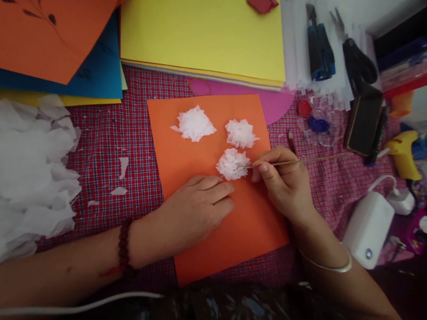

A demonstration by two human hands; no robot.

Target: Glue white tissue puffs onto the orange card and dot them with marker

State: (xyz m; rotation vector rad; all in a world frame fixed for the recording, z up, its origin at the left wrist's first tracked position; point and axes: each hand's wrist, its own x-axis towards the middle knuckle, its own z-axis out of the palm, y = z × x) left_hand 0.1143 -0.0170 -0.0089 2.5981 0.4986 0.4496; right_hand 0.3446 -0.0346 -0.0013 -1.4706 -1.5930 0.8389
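Orange paper lies on a checked cloth, with the left hand over it, fingers loosely curled beside a ruffled white flower; whether they pinch its edge, I cannot tell. The right hand pinches a thin stick between thumb and fingers, its tip at the flower's right side. Just beyond, two more white blooms sit on the orange. Farther off, a yellow stack overlaps a pink sheet, with a small red piece near its far corner.

No readable text or labels
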